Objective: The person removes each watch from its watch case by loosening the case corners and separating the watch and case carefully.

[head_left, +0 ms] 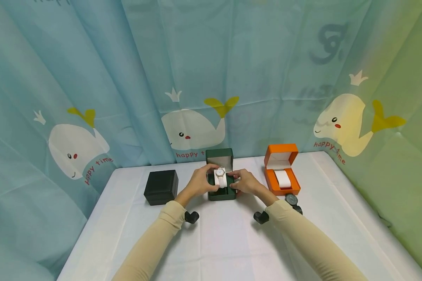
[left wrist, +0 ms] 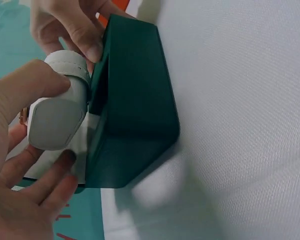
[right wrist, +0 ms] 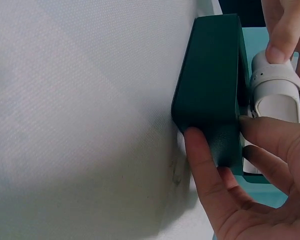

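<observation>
A white-strapped wristwatch (head_left: 220, 173), wrapped round a pale cushion (left wrist: 57, 122), sits at the opening of a green watch box (head_left: 222, 197). The box stands with its lid raised. My left hand (head_left: 200, 181) grips the watch and cushion between thumb and fingers, tilted above the box's base in the left wrist view. My right hand (head_left: 246, 182) holds the right side of the green box, thumb by the rim and fingers along the outer wall, as the right wrist view shows. The cushion's lower part is partly hidden by the box wall and fingers.
A closed black box (head_left: 160, 187) stands to the left. On the right is an open orange watch box (head_left: 282, 191) with a white cushion (head_left: 282, 178) inside. A dark watch (head_left: 291, 199) lies in front of it, beside my right sleeve. A whale-print curtain (head_left: 197, 58) hangs behind the white-covered table (head_left: 225, 242).
</observation>
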Available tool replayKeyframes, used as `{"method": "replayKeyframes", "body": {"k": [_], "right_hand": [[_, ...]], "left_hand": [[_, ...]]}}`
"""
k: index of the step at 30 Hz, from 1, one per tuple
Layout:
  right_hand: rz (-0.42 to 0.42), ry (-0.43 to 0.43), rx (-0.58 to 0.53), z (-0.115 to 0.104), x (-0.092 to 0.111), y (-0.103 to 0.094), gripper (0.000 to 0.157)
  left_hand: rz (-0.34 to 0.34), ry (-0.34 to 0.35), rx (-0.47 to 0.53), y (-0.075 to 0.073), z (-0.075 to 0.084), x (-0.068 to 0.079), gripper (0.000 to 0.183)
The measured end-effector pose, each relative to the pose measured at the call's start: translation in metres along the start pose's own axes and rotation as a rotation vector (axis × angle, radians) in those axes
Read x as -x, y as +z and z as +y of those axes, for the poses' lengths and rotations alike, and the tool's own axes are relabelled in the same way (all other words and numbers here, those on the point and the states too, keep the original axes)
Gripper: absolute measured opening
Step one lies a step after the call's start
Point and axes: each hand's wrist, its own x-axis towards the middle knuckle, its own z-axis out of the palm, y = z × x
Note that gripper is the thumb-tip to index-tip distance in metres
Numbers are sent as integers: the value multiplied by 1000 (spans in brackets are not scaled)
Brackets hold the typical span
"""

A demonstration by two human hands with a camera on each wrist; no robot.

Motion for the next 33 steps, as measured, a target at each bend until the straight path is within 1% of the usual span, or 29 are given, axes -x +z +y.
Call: {"method": "replayKeyframes", "body": {"k": [5,8,13,20,22,29,33], "right_hand": [[-3,14,-9,1,-1,0,52],[0,17,-13,1,-1,1,52],[5,14,-2,1,-1,2,52],[1,8,-17,1,1,2,53],[3,4,-24,1,1,2,53],[0,-1,-40,1,0,1,53],[-5,6,-32,2,-1,1,53]], "left_hand": [[-8,-7,132,1,2,2,65],[-13,-9,182,1,3,3,66],[4,1,209,3,4,3,66],[14,-43,282,4,7,7,66],[17,-43,293,4,7,7,65],[29,-36,313,3,6,8,64],[28,-53,308,3,6,8,64]]}}
